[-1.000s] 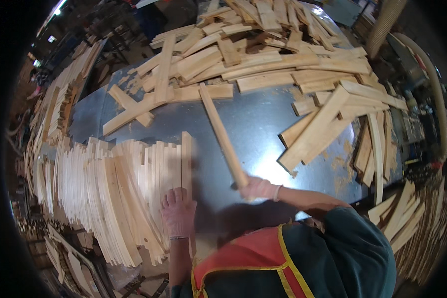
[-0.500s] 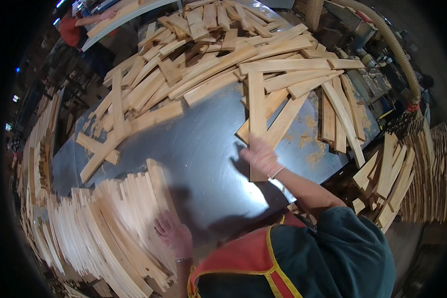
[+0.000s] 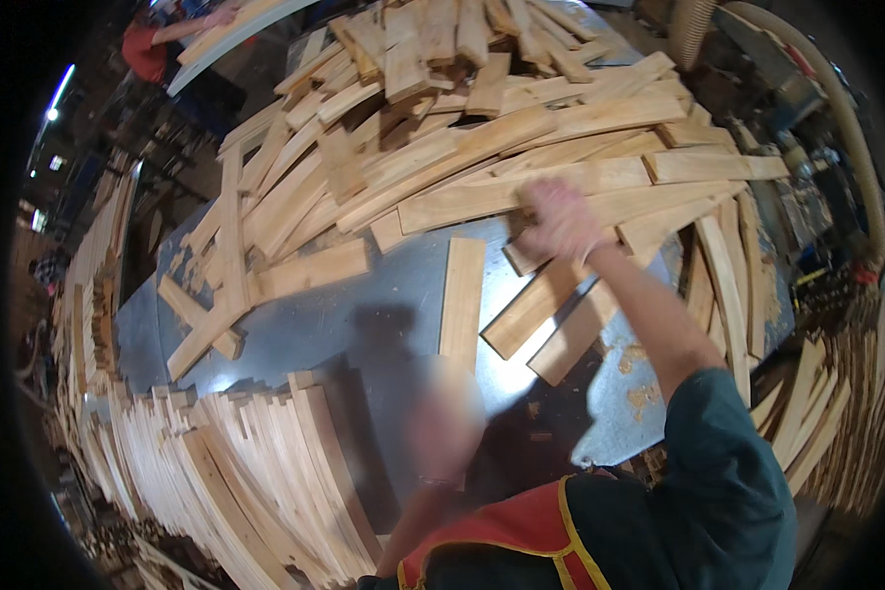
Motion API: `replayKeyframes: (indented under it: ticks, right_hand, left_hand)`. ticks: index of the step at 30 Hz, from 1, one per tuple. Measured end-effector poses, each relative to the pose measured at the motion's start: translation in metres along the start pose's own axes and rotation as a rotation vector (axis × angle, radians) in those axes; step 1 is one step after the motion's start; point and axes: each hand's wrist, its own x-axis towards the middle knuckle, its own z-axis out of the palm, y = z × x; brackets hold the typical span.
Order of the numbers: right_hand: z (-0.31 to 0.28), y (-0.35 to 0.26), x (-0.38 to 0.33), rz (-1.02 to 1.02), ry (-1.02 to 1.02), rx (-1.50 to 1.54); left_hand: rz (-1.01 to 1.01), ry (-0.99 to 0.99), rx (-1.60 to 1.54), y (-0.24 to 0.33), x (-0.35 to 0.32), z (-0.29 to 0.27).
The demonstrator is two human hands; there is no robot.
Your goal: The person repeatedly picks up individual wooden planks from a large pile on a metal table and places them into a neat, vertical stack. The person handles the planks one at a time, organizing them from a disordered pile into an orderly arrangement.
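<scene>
My right hand (image 3: 563, 221), in a light glove, is closed over a long wooden board (image 3: 462, 203) at the near edge of a loose heap. My left hand (image 3: 444, 423) is smeared by motion, so its fingers cannot be made out. It is at the near end of a shorter flat board (image 3: 461, 300) that lies on the metal table (image 3: 393, 285). Two more boards (image 3: 533, 320) slant toward me just below my right hand. To the left of my left hand, a row of narrow strips (image 3: 256, 462) stands packed side by side.
A large heap of loose boards (image 3: 413, 69) covers the table's far side. Crossed boards (image 3: 228, 315) lie at the left. Sawdust (image 3: 639, 393) is scattered at right. More stacks flank the table, and a ribbed hose (image 3: 855, 147) hangs at far right. Another person (image 3: 146, 51) works at far left.
My right hand has gone from the near end of the shorter board forward to the long board. My left hand has left the strip row and moved right. The shorter board now lies farther left.
</scene>
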Motion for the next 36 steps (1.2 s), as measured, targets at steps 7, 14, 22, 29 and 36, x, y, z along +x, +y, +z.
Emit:
replayKeyframes:
  ticks: [7, 14, 22, 29, 36]
  right_hand:
    - [-0.012, 0.029, 0.028, -0.029, -0.519, -0.011]
    - [0.029, -0.059, -0.156, 0.453, -0.869, 1.618]
    - [0.112, -0.279, -0.300, -0.310, -0.786, 0.824]
    - [0.106, -0.354, -0.253, 0.159, -1.115, 1.047]
    - [0.076, -0.376, -0.242, -0.614, -0.828, 0.775]
  left_hand:
    - [-0.010, 0.091, -0.340, -0.019, -0.011, -0.018]
    - [-0.331, -0.172, -1.820, -0.076, -0.096, -0.023]
    - [-0.115, -0.260, -1.869, -0.119, -0.144, 0.003]
    - [-0.146, 0.018, -0.824, -0.168, -0.216, 0.029]
    - [-0.163, 0.490, -0.240, -0.105, -0.246, -0.019]
